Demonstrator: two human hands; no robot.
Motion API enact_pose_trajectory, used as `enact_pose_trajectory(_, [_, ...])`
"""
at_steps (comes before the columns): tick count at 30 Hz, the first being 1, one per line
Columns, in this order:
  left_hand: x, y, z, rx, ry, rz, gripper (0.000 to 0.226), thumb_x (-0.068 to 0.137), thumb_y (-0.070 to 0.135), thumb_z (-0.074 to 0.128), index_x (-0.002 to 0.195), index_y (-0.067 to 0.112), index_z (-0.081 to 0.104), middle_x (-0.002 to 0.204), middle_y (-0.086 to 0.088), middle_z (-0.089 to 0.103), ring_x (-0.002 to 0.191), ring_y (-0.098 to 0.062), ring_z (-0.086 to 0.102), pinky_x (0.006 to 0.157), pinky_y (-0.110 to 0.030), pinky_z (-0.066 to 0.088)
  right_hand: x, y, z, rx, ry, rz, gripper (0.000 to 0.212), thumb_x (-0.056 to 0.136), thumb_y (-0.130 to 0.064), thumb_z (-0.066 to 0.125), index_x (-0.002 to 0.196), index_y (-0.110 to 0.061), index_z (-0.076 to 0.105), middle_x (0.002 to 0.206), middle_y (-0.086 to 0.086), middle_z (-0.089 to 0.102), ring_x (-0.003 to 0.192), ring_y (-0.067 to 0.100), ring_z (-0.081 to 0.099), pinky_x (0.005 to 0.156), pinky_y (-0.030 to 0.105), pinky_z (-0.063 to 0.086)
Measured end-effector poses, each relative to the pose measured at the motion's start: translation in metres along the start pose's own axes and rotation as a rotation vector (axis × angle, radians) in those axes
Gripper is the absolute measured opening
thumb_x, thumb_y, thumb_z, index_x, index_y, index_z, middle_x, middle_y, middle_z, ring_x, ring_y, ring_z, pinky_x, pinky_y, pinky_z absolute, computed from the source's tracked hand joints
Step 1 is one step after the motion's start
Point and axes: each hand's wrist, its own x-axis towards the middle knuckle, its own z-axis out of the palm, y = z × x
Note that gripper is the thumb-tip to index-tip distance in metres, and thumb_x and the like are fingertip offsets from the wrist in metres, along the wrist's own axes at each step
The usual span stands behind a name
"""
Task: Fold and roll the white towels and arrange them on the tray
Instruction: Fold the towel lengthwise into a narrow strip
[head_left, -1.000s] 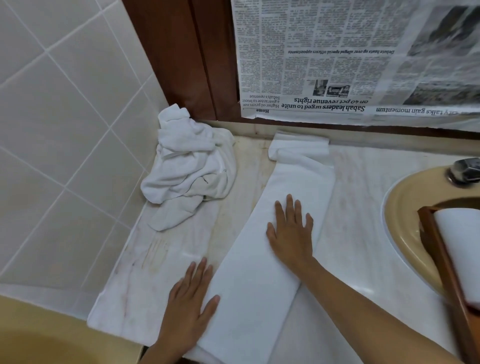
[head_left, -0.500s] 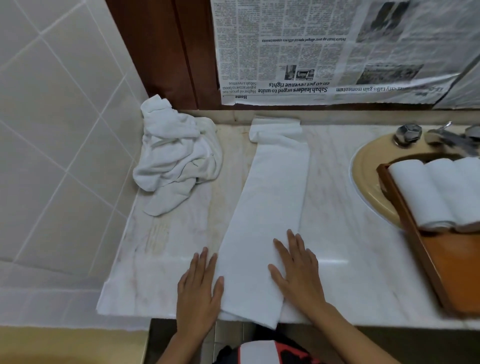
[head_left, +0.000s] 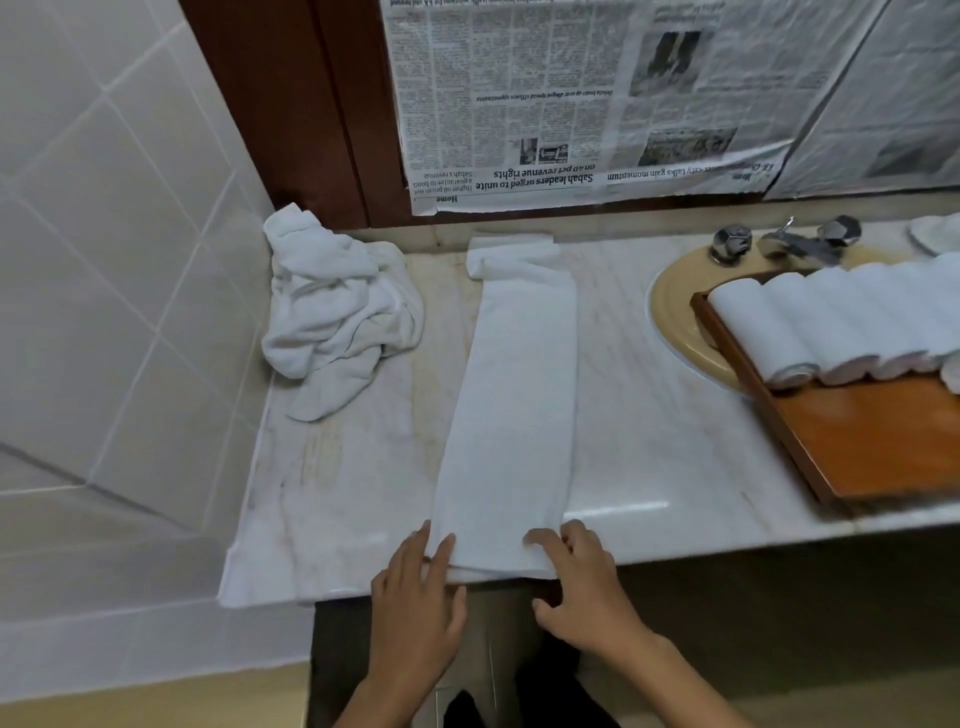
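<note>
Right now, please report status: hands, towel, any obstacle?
Left hand flat at near end of folded towel; right hand pinches that end. Not yet rolled. Crumpled towels apart, left; path clear.

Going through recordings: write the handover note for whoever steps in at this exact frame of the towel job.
Left hand: fingers straight, touching the near left corner of the folded towel.
Right hand: fingers curled over that towel's near end at the counter edge.
Done on it: folded into a long strip lying flat on the counter, not yet rolled.
Tray: partly over the sink, a row of rolled towels at its far end.
Crumpled towels: heap in the counter's back left corner, unfolded.
Left to do: roll the strip, place it on the tray, then the heap.
</note>
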Motion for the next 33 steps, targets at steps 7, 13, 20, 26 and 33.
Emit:
enact_pose_trajectory(7, [0.003,0.019,0.003,0.084,0.05,0.02,0.071,0.048,0.037,0.091,0.112,0.027,0.062,0.108,-0.003,0.064,0.096,-0.02,0.047,0.065,-0.042,0.047,-0.007,0.013,-0.005,-0.081,0.225,-0.017,0.027,0.093,-0.022,0.061,0.12,-0.027,0.06,0.122,-0.004,0.044,0.103,0.01,0.046,0.086,0.013,0.037])
enact_pose_trajectory(13, [0.015,0.037,0.01,0.095,0.113,0.136,0.059,0.044,0.022,0.091,0.099,0.03,0.071,0.09,0.006,0.059,0.083,-0.014,0.046,0.068,-0.034,0.028,-0.011,0.05,-0.027,-0.141,0.341,-0.041,0.029,0.061,-0.01,0.089,0.081,-0.024,0.074,0.11,0.003,0.059,0.089,0.02,0.061,0.072,0.024,0.05])
enact_pose_trajectory(20, [0.028,0.055,0.015,0.062,0.112,0.205,0.047,0.045,0.022,0.092,0.085,0.036,0.072,0.092,0.009,0.059,0.08,-0.013,0.05,0.065,-0.032,0.029,-0.017,0.082,-0.049,-0.114,0.248,-0.105,0.026,0.073,-0.009,0.083,0.091,-0.025,0.074,0.094,-0.009,0.052,0.078,0.01,0.051,0.064,0.008,0.034])
enact_pose_trajectory(26, [0.035,0.048,0.016,-0.004,0.145,0.315,0.01,0.077,0.035,0.069,0.087,0.033,0.072,0.096,0.017,0.053,0.079,-0.008,0.044,0.062,-0.025,0.032,-0.009,0.095,-0.061,-0.049,0.165,-0.148,0.017,0.096,-0.019,0.059,0.108,-0.024,0.071,0.098,-0.019,0.052,0.097,0.006,0.048,0.083,0.015,0.04])
enact_pose_trajectory(33, [0.051,0.066,0.006,-0.205,0.034,0.127,0.02,0.091,0.045,0.052,0.1,0.036,0.069,0.085,0.022,0.062,0.076,-0.004,0.055,0.07,-0.017,0.033,0.002,0.102,-0.067,-0.012,0.251,-0.033,0.015,0.092,-0.012,0.065,0.104,-0.014,0.074,0.094,-0.017,0.05,0.089,0.005,0.047,0.073,0.006,0.034])
